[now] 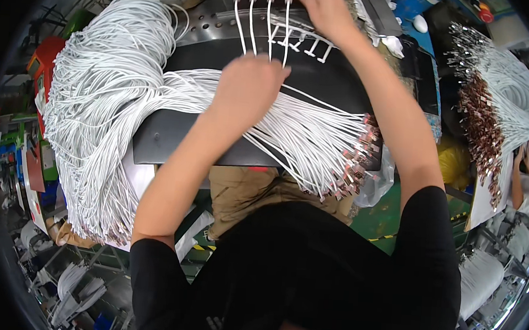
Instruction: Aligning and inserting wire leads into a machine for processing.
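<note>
My left hand (pixel 249 89) is closed at the lower ends of several white cables (pixel 254 29), which run up side by side to the metal edge of a machine. Its fingertips are partly hidden behind the hand. At the top, my right hand (pixel 329 13) reaches to the dark part of the machine beside the cables' upper ends. Its fingers are blurred and in shadow, so their grip does not show. Below it lies a white branched plastic runner (pixel 301 37) with short T-shaped stubs. Under my left hand a bundle of white cables (pixel 309 137) with metal plugs lies across a black work surface (pixel 174 137).
A large heap of white cables (pixel 109 62) hangs at the left, by a red box (pixel 46 64). On the right, another cable bundle (pixel 518 91) with copper-coloured ends lies on a table near another person's arm (pixel 516 182). A blue container (pixel 415 4) stands at the upper right.
</note>
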Action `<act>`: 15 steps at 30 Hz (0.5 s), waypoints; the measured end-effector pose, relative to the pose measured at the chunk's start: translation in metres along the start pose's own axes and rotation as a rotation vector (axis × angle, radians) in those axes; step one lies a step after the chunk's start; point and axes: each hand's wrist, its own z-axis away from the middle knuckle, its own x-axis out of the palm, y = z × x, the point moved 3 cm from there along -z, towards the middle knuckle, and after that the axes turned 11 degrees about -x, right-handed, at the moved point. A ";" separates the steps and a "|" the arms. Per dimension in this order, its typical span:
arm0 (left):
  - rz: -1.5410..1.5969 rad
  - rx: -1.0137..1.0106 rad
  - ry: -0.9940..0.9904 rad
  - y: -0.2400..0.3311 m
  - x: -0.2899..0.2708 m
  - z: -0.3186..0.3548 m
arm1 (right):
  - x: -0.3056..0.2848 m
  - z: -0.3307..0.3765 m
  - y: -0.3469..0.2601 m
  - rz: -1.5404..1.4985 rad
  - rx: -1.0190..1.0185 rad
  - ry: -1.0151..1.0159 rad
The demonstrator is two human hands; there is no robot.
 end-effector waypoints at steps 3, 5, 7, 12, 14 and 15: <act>0.066 -0.150 -0.038 -0.019 -0.001 -0.049 | 0.045 -0.034 0.056 0.083 0.085 -0.086; 0.052 -0.226 -0.109 -0.031 -0.003 -0.085 | 0.065 -0.048 0.097 0.032 0.166 -0.195; 0.043 -0.273 -0.279 -0.043 -0.002 -0.113 | 0.084 -0.050 0.121 -0.009 0.249 -0.298; 0.130 -0.414 -0.291 -0.062 0.012 -0.132 | 0.065 -0.052 0.091 0.083 0.116 -0.079; 0.150 -0.383 -0.084 -0.070 0.016 -0.131 | 0.043 -0.051 0.051 -0.069 0.152 -0.179; 0.152 -0.325 0.097 -0.073 0.015 -0.128 | 0.030 -0.051 0.029 -0.068 0.151 -0.178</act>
